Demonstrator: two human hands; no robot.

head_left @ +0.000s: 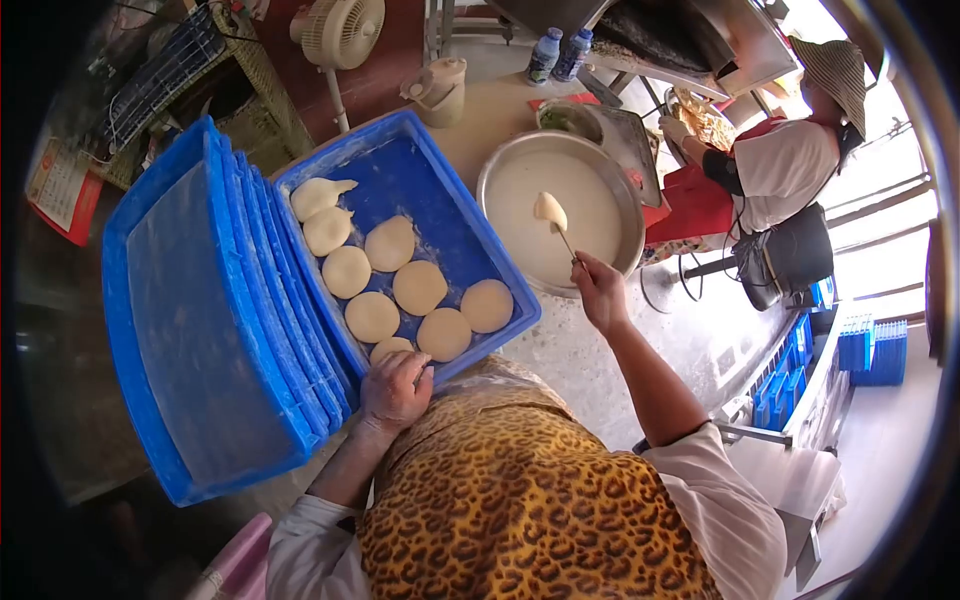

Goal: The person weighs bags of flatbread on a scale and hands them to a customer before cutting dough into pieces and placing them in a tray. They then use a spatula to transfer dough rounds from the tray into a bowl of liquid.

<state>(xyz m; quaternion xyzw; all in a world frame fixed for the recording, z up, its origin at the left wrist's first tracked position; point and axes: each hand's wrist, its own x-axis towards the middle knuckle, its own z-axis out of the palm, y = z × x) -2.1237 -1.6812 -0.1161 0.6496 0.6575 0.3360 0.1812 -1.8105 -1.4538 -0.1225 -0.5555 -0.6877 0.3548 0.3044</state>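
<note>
My right hand [600, 293] is closed round the thin handle of a spoon [550, 212], whose pale bowl end is over a wide metal basin [632, 215] of whitish liquid. My left hand [397, 390] rests at the near edge of a blue tray [455, 185], its fingers bent over a dough round [390, 348] that it partly hides. Several other flat dough rounds [420, 287] lie in the tray. Whether the left fingers grip the dough or the rim is hard to make out.
Stacked blue trays [215, 320] stand at left. Beyond are a fan [343, 32], a pitcher [440, 92], two bottles [545, 55] and a bowl of greens [570, 120]. At right, a person in a striped hat [830, 80] works beside a stool [790, 255].
</note>
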